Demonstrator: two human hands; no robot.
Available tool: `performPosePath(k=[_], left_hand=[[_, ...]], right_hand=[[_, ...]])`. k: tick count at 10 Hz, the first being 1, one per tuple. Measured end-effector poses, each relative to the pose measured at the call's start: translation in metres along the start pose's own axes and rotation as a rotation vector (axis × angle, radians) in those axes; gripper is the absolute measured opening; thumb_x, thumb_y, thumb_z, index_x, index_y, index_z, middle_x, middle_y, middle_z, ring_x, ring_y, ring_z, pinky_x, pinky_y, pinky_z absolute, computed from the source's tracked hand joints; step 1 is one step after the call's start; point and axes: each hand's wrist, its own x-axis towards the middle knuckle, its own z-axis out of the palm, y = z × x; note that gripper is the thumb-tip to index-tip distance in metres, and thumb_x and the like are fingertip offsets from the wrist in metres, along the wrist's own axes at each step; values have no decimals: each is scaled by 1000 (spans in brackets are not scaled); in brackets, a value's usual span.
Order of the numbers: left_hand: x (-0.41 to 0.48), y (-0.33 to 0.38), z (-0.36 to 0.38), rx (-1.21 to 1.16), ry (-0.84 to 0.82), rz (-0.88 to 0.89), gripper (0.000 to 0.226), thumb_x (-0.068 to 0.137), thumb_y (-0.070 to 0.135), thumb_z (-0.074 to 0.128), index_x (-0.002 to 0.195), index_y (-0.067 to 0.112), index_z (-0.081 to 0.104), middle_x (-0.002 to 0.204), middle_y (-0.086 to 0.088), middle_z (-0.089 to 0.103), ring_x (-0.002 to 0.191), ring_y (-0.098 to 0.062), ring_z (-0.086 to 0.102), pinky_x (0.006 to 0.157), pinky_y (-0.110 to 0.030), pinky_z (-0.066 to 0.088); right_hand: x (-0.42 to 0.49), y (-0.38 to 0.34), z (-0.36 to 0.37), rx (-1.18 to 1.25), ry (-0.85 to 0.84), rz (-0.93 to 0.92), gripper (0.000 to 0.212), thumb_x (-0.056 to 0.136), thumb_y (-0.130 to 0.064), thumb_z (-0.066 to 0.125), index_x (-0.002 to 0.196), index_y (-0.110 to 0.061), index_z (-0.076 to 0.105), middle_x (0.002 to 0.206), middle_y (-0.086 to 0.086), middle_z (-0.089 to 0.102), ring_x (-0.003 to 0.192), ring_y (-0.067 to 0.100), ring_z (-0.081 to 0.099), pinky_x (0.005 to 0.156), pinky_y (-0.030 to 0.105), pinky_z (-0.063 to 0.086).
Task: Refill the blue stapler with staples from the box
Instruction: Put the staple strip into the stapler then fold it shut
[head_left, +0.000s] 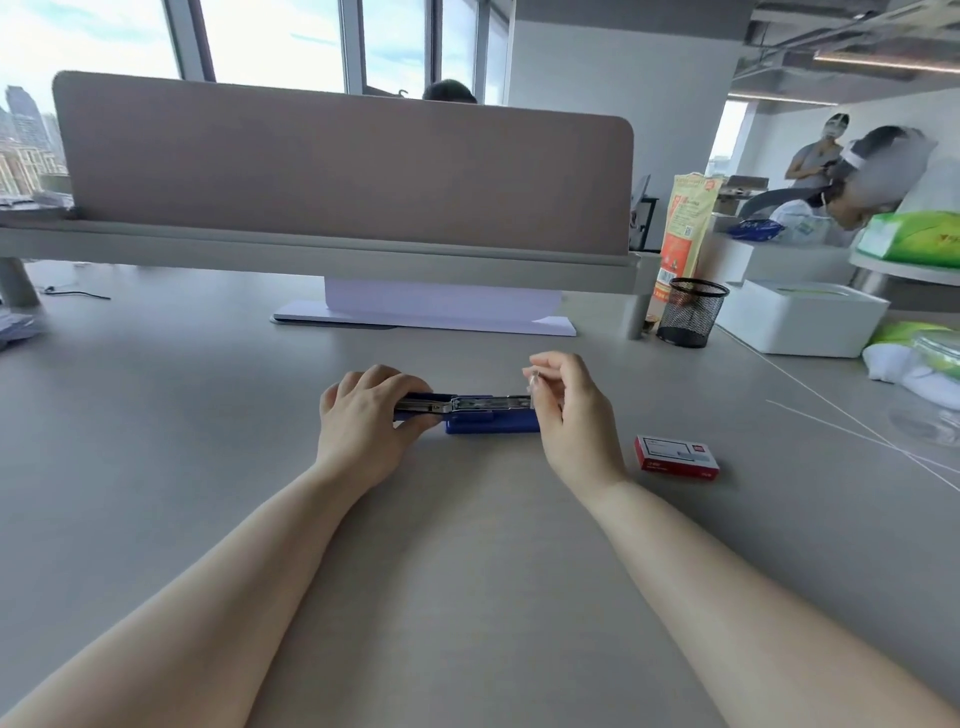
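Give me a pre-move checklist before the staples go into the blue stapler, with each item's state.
1. Stapler resting on the desk: ok.
2. Left hand steadying the stapler's left end: ok.
3. Metal staple channel opened and exposed: ok.
4. Right hand pinching a staple strip at the channel's right end: ok.
5. Strip lined up with the channel: cannot tell.
6. Red staple box clear of the hands: ok.

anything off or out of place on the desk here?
Nothing stands out. The blue stapler lies opened flat, its metal staple channel exposed, as a refill needs; the left hand steadies it and the right hand pinches something small at the channel's end. The red staple box lies flat and looks closed. No spill visible.
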Motion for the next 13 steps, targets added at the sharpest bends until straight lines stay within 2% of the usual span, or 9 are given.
performPosePath(k=[1, 2, 4, 5, 6, 7, 11, 13], left_hand=[[0, 0, 0, 3, 1, 0, 22, 81, 46, 62, 100, 37, 64, 109, 6, 57, 106, -23, 45, 94, -38, 27], [0, 0, 0, 3, 3, 1, 22, 80, 46, 62, 100, 37, 63, 109, 7, 57, 106, -22, 45, 95, -38, 27], [1, 0, 1, 13, 8, 5, 22, 80, 47, 61, 100, 38, 63, 108, 8, 57, 106, -22, 45, 93, -36, 26], [0, 0, 1, 9, 20, 5, 21, 80, 46, 63, 99, 37, 64, 107, 8, 57, 106, -22, 45, 96, -35, 24], [0, 1, 0, 8, 22, 9, 21, 80, 45, 63, 99, 37, 64, 108, 8, 57, 107, -21, 45, 96, -34, 23], [1, 0, 0, 2, 24, 8, 21, 79, 45, 64, 98, 36, 64, 107, 7, 58, 107, -22, 45, 96, -35, 23], [1, 0, 0, -8, 28, 13, 21, 78, 45, 66, 97, 37, 65, 105, 8, 57, 106, -22, 45, 96, -35, 24], [0, 0, -2, -26, 32, 2, 21, 78, 43, 67, 97, 36, 65, 104, 8, 57, 106, -21, 45, 95, -34, 23]], right_hand=[[0, 0, 0, -6, -43, -9, 24, 90, -6, 49, 113, -11, 54, 113, 7, 67, 100, 14, 62, 83, 5, 41], [0, -2, 1, -38, -60, -25, 29, 87, -4, 54, 115, -10, 55, 113, 8, 67, 98, 11, 61, 80, -4, 36], [2, 2, -1, -156, -33, -151, 19, 79, 4, 59, 95, -6, 64, 116, 11, 63, 96, 19, 61, 79, 2, 38], [2, 4, -1, -245, -60, -182, 18, 79, -1, 58, 93, -10, 65, 99, 6, 65, 92, 23, 59, 79, 25, 45], [2, 5, 0, -340, -104, -183, 14, 80, -9, 58, 91, -15, 66, 91, 2, 68, 86, 22, 57, 74, 27, 41], [4, 8, 0, -397, -131, -186, 13, 79, -13, 60, 87, -19, 68, 86, 0, 70, 82, 26, 59, 74, 37, 47], [4, 11, 1, -407, -117, -153, 16, 77, -13, 66, 90, -20, 71, 89, 3, 68, 87, 29, 57, 77, 41, 47], [5, 11, 1, -417, -113, -93, 16, 79, -18, 67, 93, -23, 72, 93, 1, 67, 92, 27, 56, 79, 35, 39]])
